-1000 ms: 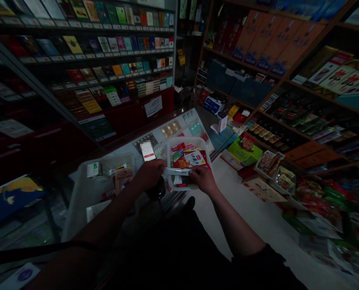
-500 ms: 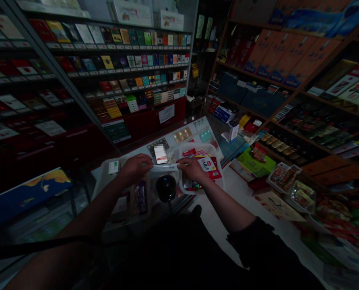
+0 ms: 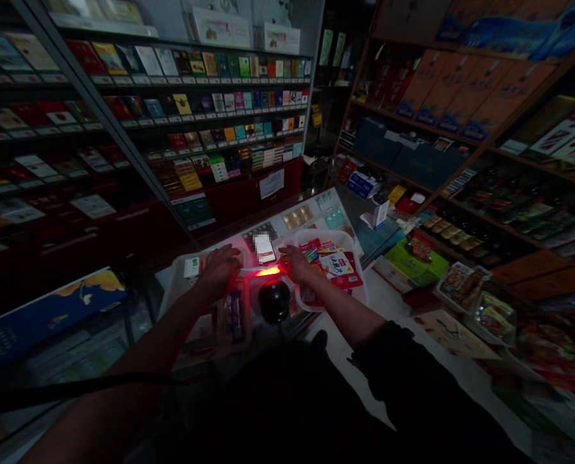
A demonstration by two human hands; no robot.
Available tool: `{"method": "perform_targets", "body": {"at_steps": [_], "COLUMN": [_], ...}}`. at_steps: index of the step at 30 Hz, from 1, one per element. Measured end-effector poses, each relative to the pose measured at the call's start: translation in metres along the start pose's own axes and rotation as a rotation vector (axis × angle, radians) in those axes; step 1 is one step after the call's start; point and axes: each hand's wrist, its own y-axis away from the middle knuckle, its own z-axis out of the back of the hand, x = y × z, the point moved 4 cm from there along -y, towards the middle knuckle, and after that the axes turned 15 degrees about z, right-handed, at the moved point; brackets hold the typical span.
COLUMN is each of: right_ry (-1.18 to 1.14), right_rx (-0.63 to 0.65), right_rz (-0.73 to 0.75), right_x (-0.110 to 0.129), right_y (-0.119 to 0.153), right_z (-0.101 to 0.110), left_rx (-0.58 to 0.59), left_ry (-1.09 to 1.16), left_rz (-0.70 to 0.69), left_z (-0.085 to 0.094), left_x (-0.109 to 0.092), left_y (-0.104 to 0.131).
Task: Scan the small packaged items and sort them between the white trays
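Observation:
Between my two hands a thin, flat strip-like item (image 3: 267, 271) is stretched level, lit bright red. My left hand (image 3: 224, 265) pinches its left end and my right hand (image 3: 293, 263) pinches its right end. Just below it stands a black round-headed scanner (image 3: 274, 301) on the counter. Behind the strip lies a phone (image 3: 264, 248) with a bright screen. A white tub (image 3: 363, 287) of colourful packets is beside my right hand. Under my left forearm sits a clear tray (image 3: 167, 293) with packets in it.
Shelves of small boxes (image 3: 229, 101) rise behind the glass counter (image 3: 345, 232). A blue box (image 3: 50, 316) lies at the left. Food trays (image 3: 461, 283) and a green box (image 3: 410, 264) stand at the right.
Red light now shines on the strip and my hands, where none showed before. Both hands still hold the strip above the scanner. The view has shifted slightly.

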Motion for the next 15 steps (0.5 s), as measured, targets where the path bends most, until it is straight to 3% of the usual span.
{"method": "perform_targets", "body": {"at_steps": [5,15], "right_ry": [0.000,0.085], "right_rx": [0.009,0.092], "right_rz": [-0.037,0.026], "right_x": [0.000,-0.003], "right_y": [0.001,0.004], "right_z": [-0.004,-0.009], "left_rx": [0.018,-0.001], "left_ry": [-0.017,0.090], "left_rz": [0.030,-0.024], "left_z": [-0.009,-0.015], "left_x": [0.003,0.004], "left_y": [0.000,0.005]}}
